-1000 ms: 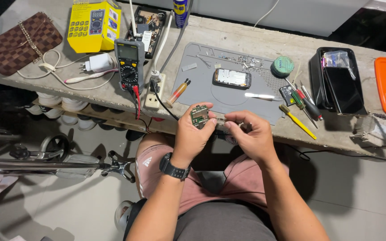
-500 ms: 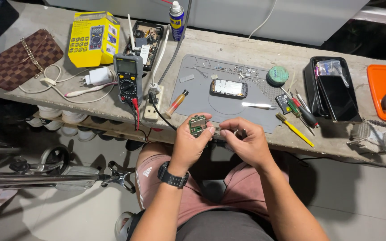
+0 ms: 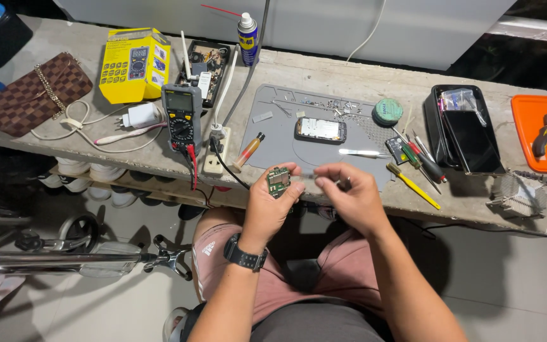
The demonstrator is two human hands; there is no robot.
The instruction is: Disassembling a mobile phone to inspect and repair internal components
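At centre frame, just below the bench (image 3: 349,82) edge, the left hand (image 3: 267,206) is gripping a small circuit board (image 3: 278,182) while the right hand (image 3: 349,193) is pinching a thin tool (image 3: 308,172) toward it, needing steady, light contact.

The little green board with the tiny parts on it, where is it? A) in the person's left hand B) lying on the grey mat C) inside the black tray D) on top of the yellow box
A: the little green board is pinched in the fingers of the left hand, held up in front of the bench, while the right hand brings a thin tool to it.
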